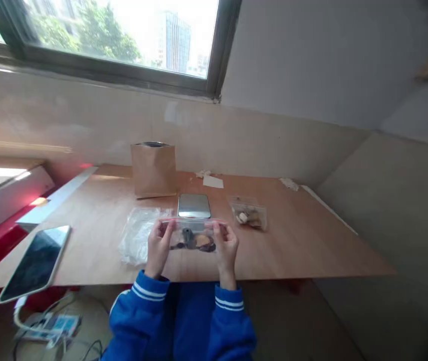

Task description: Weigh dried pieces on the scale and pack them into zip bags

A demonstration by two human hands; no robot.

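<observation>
Between my two hands a clear zip bag [195, 239] is stretched by its top edge, with dark and tan pieces lying inside along the bottom. My left hand [159, 245] pinches the bag's upper left corner between thumb and fingers. At the upper right corner my right hand [226, 246] grips it the same way. Just beyond the bag lies a flat kitchen scale [194, 205] with a silver top. Left of my left hand is a pile of clear empty plastic bags [139, 235]. Another filled zip bag [250, 216] lies to the right.
A brown paper pouch [154, 170] stands upright at the back of the wooden table [292, 240]. White paper [213, 182] lies behind the scale. A tablet [35, 260] with a cable overhangs the left front edge. Walls and a window [124, 35] bound the far side.
</observation>
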